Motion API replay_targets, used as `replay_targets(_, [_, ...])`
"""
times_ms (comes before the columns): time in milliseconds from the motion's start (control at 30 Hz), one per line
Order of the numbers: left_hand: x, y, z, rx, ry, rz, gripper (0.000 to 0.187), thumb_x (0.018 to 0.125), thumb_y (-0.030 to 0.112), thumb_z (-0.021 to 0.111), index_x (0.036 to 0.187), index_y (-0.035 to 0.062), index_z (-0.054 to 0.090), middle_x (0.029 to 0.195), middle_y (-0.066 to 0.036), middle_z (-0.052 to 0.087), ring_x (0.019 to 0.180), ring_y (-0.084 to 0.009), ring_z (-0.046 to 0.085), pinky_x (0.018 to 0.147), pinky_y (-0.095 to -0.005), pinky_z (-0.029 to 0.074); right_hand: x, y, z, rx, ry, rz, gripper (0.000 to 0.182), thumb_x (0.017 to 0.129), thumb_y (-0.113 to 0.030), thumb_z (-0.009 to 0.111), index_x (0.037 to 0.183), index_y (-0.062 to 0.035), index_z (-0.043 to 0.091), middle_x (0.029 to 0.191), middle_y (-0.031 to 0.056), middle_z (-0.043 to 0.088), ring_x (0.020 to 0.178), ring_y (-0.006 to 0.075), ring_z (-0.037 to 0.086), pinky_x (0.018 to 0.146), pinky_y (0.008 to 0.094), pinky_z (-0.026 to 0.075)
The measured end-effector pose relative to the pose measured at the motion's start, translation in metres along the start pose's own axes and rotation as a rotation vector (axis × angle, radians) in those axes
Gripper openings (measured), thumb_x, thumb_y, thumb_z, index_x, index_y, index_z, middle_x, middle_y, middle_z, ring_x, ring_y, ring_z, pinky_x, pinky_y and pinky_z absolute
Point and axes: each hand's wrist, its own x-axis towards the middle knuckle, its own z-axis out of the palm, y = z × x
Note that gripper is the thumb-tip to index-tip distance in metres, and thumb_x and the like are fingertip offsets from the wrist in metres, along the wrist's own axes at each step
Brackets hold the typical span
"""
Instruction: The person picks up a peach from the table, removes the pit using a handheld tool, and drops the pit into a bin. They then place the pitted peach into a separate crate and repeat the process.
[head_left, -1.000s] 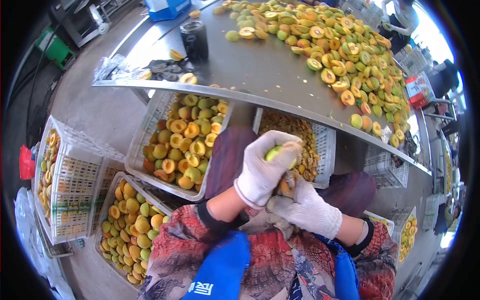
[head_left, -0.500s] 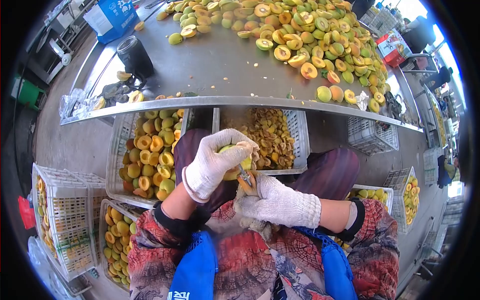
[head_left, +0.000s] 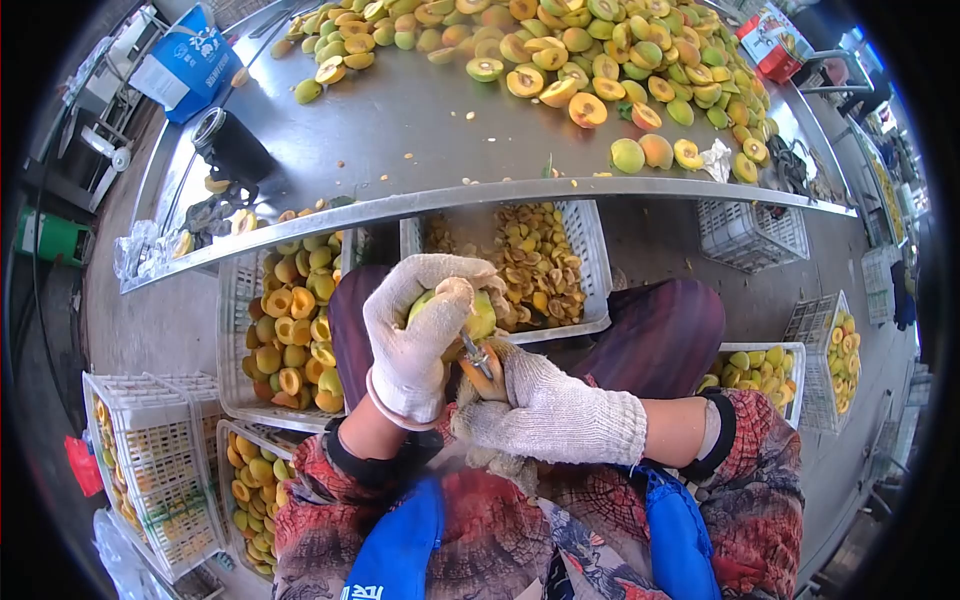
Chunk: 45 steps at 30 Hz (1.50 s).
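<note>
Left hand (head_left: pixel 412 325) is wrapped around a green fruit (head_left: pixel 482 316), and the right hand (head_left: pixel 560 405) squeezes an orange tool (head_left: pixel 484 374) right up by the fruit

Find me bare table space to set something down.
Bare tabletop lies between the black cup, fruit pile and near edge, small scraps aside. Crowded: far right, under that pile; near left corner, with crumpled plastic.
</note>
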Motion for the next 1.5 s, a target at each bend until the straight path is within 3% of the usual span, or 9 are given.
replay_targets(233, [0.009,-0.013,-0.001,0.053,-0.040,0.110,0.022,0.088,0.011,0.057,0.103,-0.0048,0.061,0.093,-0.013,0.066,0.083,-0.0172,0.063,0.075,-0.0290,0.051,0.002,0.004,-0.010,0.098,-0.046,0.013,0.037,0.086,-0.017,0.062,0.115,0.0006,0.048,0.097,0.0084,0.059,0.086,0.0147,0.054,0.080,0.0311,0.047])
replay_targets(333, [0.011,-0.011,0.003,0.038,0.032,0.031,0.022,0.089,0.012,0.056,0.104,-0.0048,0.060,0.093,-0.013,0.065,0.082,-0.0179,0.063,0.074,-0.0292,0.051,0.012,0.017,-0.018,-0.206,0.038,-0.117,0.046,0.086,-0.028,0.061,0.115,0.0049,0.047,0.098,0.0224,0.060,0.093,0.0309,0.060,0.083,0.0364,0.048])
replay_targets(467, [0.016,-0.012,0.008,-0.052,0.093,-0.037,0.021,0.091,0.013,0.054,0.102,-0.0038,0.060,0.090,-0.013,0.065,0.078,-0.0183,0.062,0.072,-0.0294,0.050,0.013,0.011,-0.026,-0.538,0.162,-0.112,0.048,0.085,-0.032,0.060,0.114,0.0045,0.048,0.095,0.0293,0.060,0.090,0.0442,0.060,0.075,0.0451,0.051])
replay_targets(567, [0.019,-0.011,0.009,-0.076,0.134,-0.019,0.020,0.092,0.013,0.055,0.102,-0.0035,0.061,0.089,-0.011,0.064,0.076,-0.0175,0.062,0.071,-0.0288,0.050,0.012,0.006,-0.018,-0.624,0.321,-0.121,0.044,0.086,-0.031,0.059,0.112,0.0032,0.048,0.093,0.0288,0.060,0.088,0.0450,0.060,0.073,0.0484,0.051])
replay_targets(800, [0.021,-0.002,0.008,-0.020,0.200,-0.061,0.017,0.091,0.012,0.056,0.098,-0.0029,0.063,0.087,-0.008,0.065,0.077,-0.0141,0.061,0.071,-0.0258,0.048,0.020,0.006,-0.014,-0.639,0.314,-0.103,0.049,0.083,-0.029,0.066,0.111,0.0058,0.045,0.088,0.0270,0.060,0.086,0.0455,0.060,0.070,0.0467,0.051])
replay_targets(1100, [0.006,-0.002,-0.001,0.215,0.162,0.181,0.017,0.087,0.007,0.059,0.098,-0.0038,0.064,0.090,-0.009,0.066,0.082,-0.0129,0.061,0.075,-0.0264,0.049,0.014,0.011,0.000,-0.493,0.196,-0.199,0.049,0.084,-0.023,0.064,0.120,0.0025,0.044,0.102,0.0248,0.057,0.094,0.0411,0.059,0.079,0.0422,0.049])
replay_targets(1267, [0.004,0.005,-0.001,0.025,0.114,-0.057,0.016,0.086,0.005,0.057,0.098,-0.0043,0.064,0.089,-0.010,0.067,0.081,-0.0146,0.062,0.076,-0.0278,0.050,0.013,0.001,0.003,-0.422,0.162,-0.016,0.048,0.083,-0.022,0.065,0.118,0.0029,0.044,0.099,0.0223,0.057,0.089,0.0344,0.059,0.078,0.0399,0.049])
replay_targets(1400, [-0.001,0.007,-0.006,0.154,0.069,0.095,0.018,0.086,0.006,0.057,0.099,-0.0049,0.063,0.088,-0.011,0.066,0.078,-0.0156,0.063,0.073,-0.0281,0.051,0.012,0.001,0.008,-0.285,0.103,0.074,0.045,0.084,-0.023,0.064,0.116,0.0028,0.045,0.096,0.0204,0.056,0.085,0.0275,0.058,0.077,0.0378,0.049])
replay_targets(1500, [0.001,0.007,-0.013,0.120,-0.010,0.120,0.021,0.085,0.009,0.058,0.099,-0.0052,0.062,0.088,-0.012,0.066,0.077,-0.0163,0.063,0.072,-0.0280,0.051,0.013,0.007,0.011,-0.395,0.153,-0.059,0.043,0.085,-0.022,0.063,0.115,0.0025,0.046,0.093,0.0188,0.056,0.082,0.0244,0.058,0.074,0.0361,0.049])
